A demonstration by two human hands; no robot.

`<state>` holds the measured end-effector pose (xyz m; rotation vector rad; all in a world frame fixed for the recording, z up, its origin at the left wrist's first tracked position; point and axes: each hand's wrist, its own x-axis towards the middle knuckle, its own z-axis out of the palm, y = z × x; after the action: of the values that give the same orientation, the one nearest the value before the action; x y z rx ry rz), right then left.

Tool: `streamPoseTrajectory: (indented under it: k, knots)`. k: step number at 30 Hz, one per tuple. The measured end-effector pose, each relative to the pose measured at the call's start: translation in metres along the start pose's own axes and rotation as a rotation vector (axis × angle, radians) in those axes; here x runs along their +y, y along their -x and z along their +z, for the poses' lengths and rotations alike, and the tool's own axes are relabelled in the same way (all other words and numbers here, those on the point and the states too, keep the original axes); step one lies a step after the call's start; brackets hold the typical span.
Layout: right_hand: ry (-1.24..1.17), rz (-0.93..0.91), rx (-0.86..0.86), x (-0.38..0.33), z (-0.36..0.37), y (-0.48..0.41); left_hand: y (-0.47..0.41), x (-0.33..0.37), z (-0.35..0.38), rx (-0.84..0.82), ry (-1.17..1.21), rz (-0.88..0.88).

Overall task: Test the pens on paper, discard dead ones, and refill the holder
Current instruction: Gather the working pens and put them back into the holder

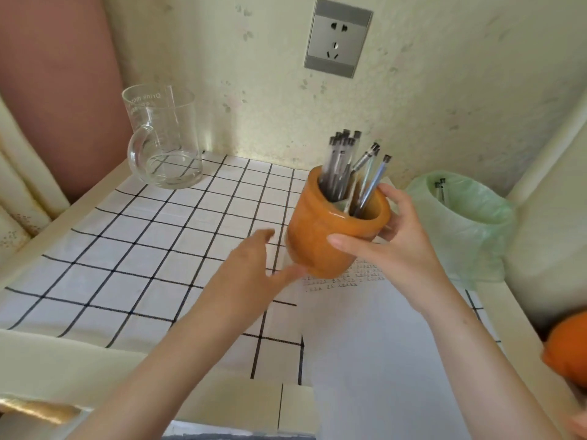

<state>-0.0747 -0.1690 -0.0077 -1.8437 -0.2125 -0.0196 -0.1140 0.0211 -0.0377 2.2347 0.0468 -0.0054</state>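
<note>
My right hand (390, 246) grips an orange ceramic holder (320, 239) round its rim and holds it tilted above the top of a white paper sheet (374, 344). Several grey pens (343, 163) stand in the holder, caps up. My left hand (254, 274) reaches toward the holder's base with straight fingers, its fingertips at or just short of the base. A green-bagged bin (470, 223) at the right holds a couple of pens (440, 188).
A clear glass jug (165, 144) stands at the back left on the white checked cloth (127, 249). A wall socket (336, 38) is above. An orange object (568, 347) sits at the right edge, beside a cream ledge.
</note>
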Motion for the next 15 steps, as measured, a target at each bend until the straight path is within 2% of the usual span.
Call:
streamPoseTrajectory:
  k: [2, 5, 7, 15]
  knots:
    - [-0.024, -0.003, 0.05, 0.003, -0.005, -0.003, 0.008, 0.002, 0.014, -0.078, -0.197, 0.041]
    - [-0.023, -0.009, 0.076, 0.009, -0.009, -0.007, 0.013, 0.001, 0.035, -0.237, -0.426, 0.231]
    - [-0.02, 0.001, 0.085, 0.014, -0.01, -0.009, 0.016, -0.004, 0.046, -0.336, -0.537, 0.285]
    - [-0.015, 0.013, 0.082, 0.022, -0.013, -0.016, -0.001, -0.023, 0.039, -0.524, -0.553, 0.319]
